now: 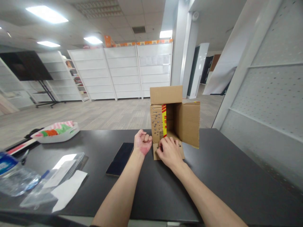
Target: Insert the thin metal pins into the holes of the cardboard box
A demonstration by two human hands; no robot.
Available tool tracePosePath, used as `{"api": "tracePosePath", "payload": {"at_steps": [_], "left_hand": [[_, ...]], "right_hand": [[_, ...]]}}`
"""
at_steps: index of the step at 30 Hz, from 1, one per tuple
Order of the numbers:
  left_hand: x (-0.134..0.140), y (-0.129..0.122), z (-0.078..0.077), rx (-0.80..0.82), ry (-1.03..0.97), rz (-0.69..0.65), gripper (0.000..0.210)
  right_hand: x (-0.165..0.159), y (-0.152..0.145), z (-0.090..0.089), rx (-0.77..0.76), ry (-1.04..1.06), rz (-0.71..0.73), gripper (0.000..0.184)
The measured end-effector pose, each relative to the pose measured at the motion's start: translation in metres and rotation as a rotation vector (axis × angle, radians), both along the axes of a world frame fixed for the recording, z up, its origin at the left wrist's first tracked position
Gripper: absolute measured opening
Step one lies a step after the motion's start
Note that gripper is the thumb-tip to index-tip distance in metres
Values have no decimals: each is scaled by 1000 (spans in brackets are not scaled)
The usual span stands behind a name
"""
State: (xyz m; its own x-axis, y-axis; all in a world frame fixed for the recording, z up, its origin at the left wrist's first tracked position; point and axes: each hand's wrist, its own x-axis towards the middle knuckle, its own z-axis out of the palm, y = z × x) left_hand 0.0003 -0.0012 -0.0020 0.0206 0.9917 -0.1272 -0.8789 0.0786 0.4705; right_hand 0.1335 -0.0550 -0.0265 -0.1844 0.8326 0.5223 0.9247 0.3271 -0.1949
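Note:
An open cardboard box (155, 112) stands on the dark table, its mouth facing me and its flaps spread. Small grey round pieces dot its left flap, beside a yellow and red tape strip (164, 121). A few more lie on the bottom flap (158, 155). My left hand (142, 142) is curled into a fist with the wrist turned up, just left of the box; what it holds, if anything, is hidden. Over the bottom flap, my right hand (169, 151) has its fingers bent and drawn together at the tape's lower end. Its fingertips are partly hidden.
A dark tablet (120, 159) lies left of my hands. Farther left are a clear plastic case (62, 170), a white paper (69, 190), a water bottle (16, 176) and a white basket (58, 135) with colourful cloth. A perforated panel (267, 94) rises at the right.

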Motion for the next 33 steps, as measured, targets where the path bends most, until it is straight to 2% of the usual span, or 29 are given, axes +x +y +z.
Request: {"api": "tracePosePath", "payload": {"at_steps": [18, 33], "left_hand": [[-1, 1, 0, 10, -18, 3, 39], [-1, 1, 1, -27, -29, 18, 39]], "right_hand": [[0, -4, 4, 26, 106, 70, 5], [6, -8, 1, -22, 91, 122, 11]]}}
